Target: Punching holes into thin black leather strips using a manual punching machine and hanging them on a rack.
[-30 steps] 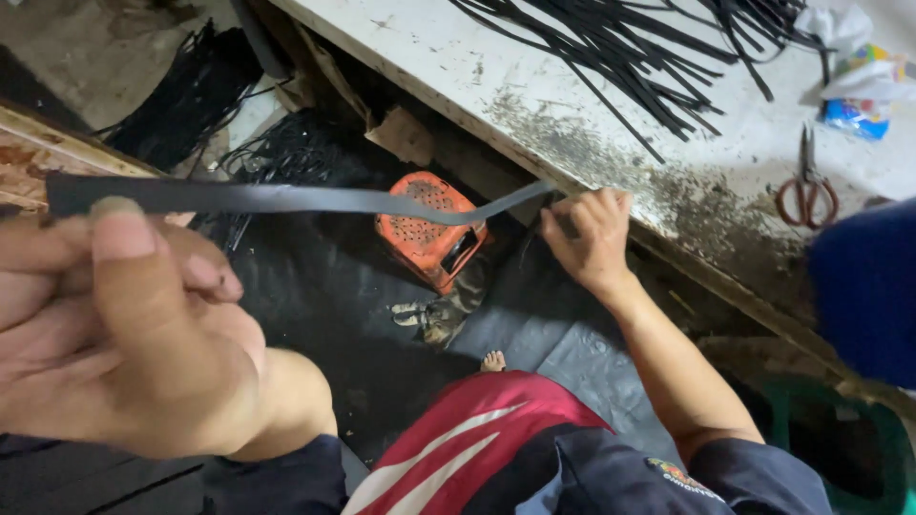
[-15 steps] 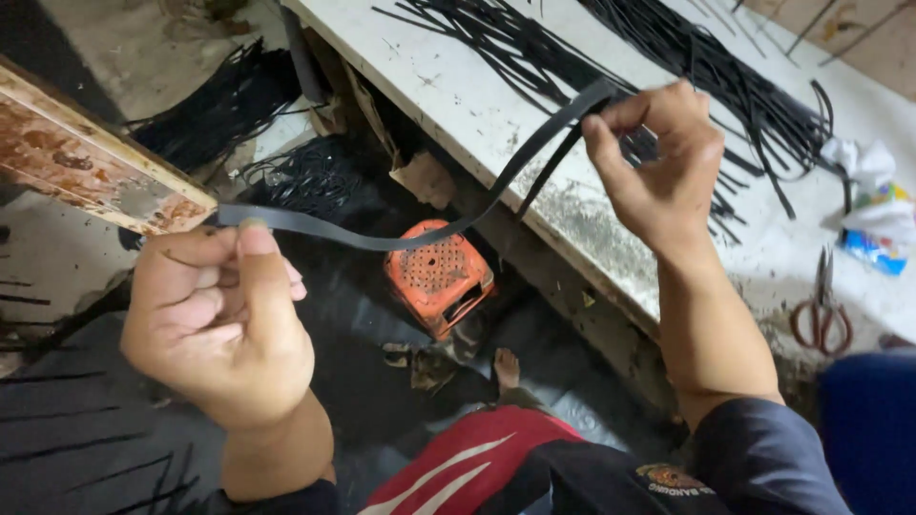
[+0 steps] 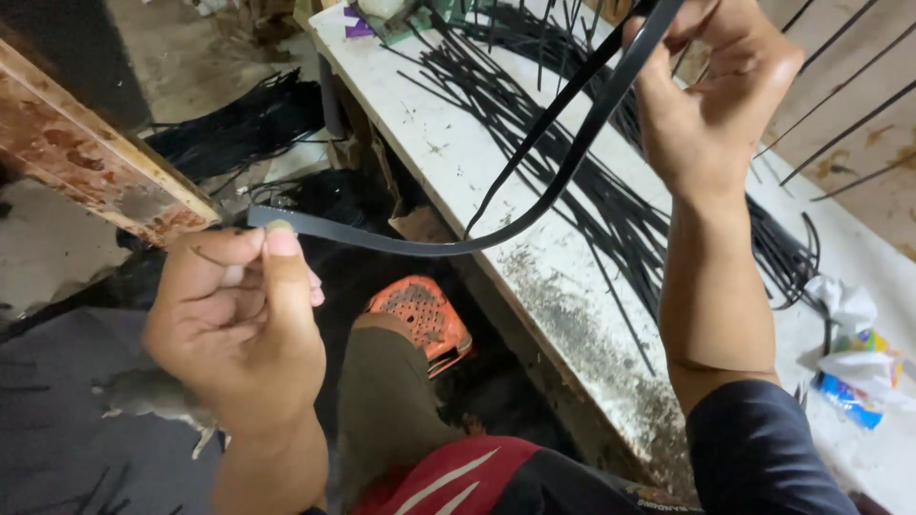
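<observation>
Head view: the left hand (image 3: 239, 329) pinches one end of a flat black strip (image 3: 534, 205) between thumb and forefinger, low and left of the white surface (image 3: 563, 277). The strip sags in a curve over the edge of the surface and climbs to the right hand (image 3: 711, 95), which grips its other end with fingers closed, raised above the surface. A heap of loose black strips (image 3: 534, 124) lies spread across the surface behind the held strip. An orange perforated stool (image 3: 420, 315) stands on the floor just below the surface's edge. Crumpled wrappers (image 3: 854, 367) lie on the surface to the right of the right forearm.
</observation>
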